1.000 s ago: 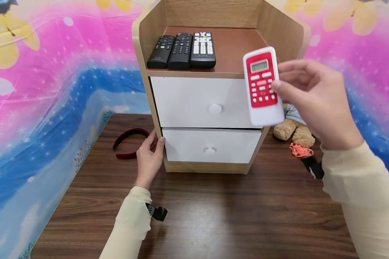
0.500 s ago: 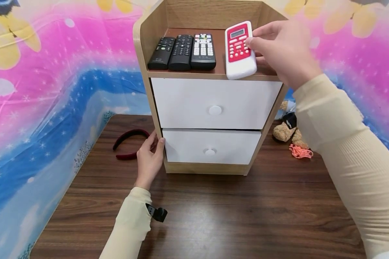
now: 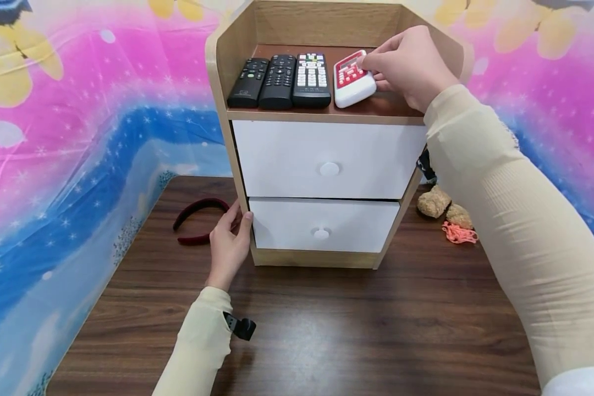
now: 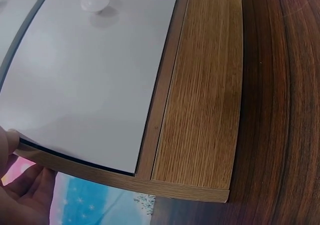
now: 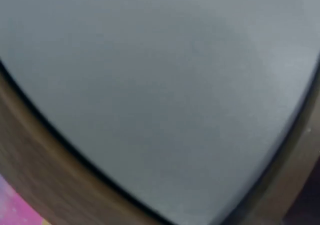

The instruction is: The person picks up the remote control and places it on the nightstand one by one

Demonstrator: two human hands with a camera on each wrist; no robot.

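Note:
My right hand (image 3: 412, 67) pinches a red-and-white remote control (image 3: 356, 92) by its right side, over the top shelf of a small wooden cabinet (image 3: 317, 258). The remote lies slanted, its white lower end toward the shelf's front edge. To its left, three black remotes (image 3: 311, 98) lie side by side. Low on the cabinet's left side, my left hand (image 3: 229, 242) grips the edge, thumb in front and fingers round the side. The left wrist view shows these fingers (image 4: 32, 185) at the edge. A white drawer front (image 5: 160, 85) fills most of the right wrist view.
Two white drawers with round knobs (image 3: 329, 169) are closed. A dark red headband (image 3: 193, 240) lies on the wooden table (image 3: 297, 330) left of the cabinet. To the right are a fuzzy tan plush toy (image 3: 433, 202) and a coral cord bundle (image 3: 458, 233).
My right hand has carried the red-and-white remote left and back, from in front of the cabinet to over the shelf beside the black remotes. The left hand has stayed in place.

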